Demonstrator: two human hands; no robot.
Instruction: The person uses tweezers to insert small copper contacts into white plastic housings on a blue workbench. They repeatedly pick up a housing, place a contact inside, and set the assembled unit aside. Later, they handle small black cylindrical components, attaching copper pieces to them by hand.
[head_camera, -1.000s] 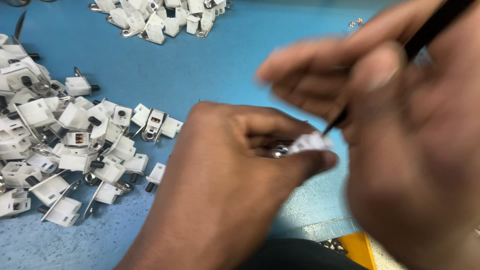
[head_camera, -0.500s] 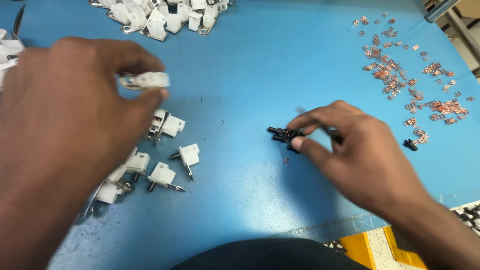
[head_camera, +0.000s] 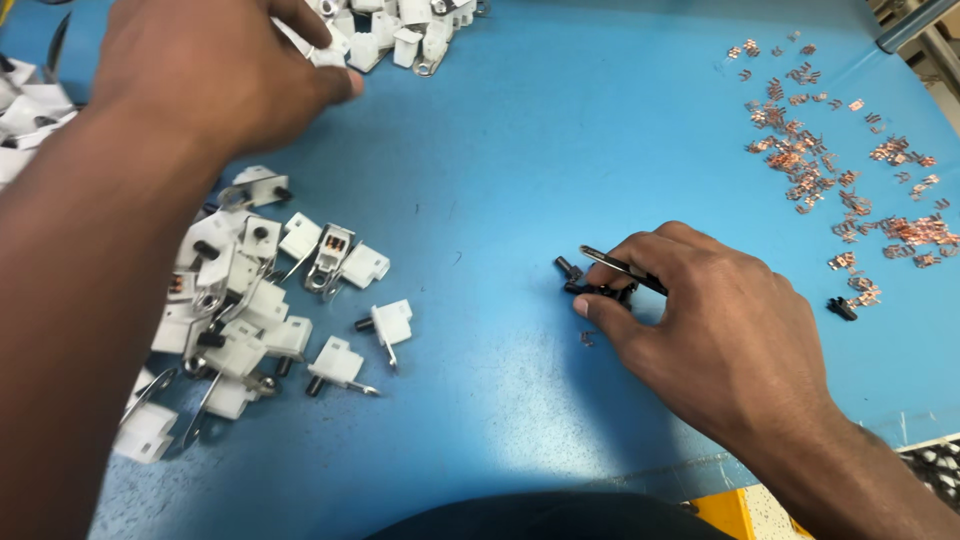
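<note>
My left hand (head_camera: 220, 70) reaches to the far left of the blue mat (head_camera: 560, 150). Its fingers are curled around a white plastic part (head_camera: 325, 55) at the edge of a pile of white parts (head_camera: 400, 30). My right hand (head_camera: 700, 320) rests on the mat at centre right and grips thin metal tweezers (head_camera: 620, 268). The tweezer tips and my fingertips sit on a few small black pieces (head_camera: 590, 288).
Several white plastic parts with metal pins (head_camera: 260, 300) lie spread at the left. Small copper contacts (head_camera: 830, 170) are scattered at the right, with one black piece (head_camera: 842, 308) near them. A yellow bin corner (head_camera: 730, 510) shows at the bottom edge.
My hands came apart from working together on one part. The left hand carried the white part up to the far pile. The right hand went down to the black pieces on the mat.
</note>
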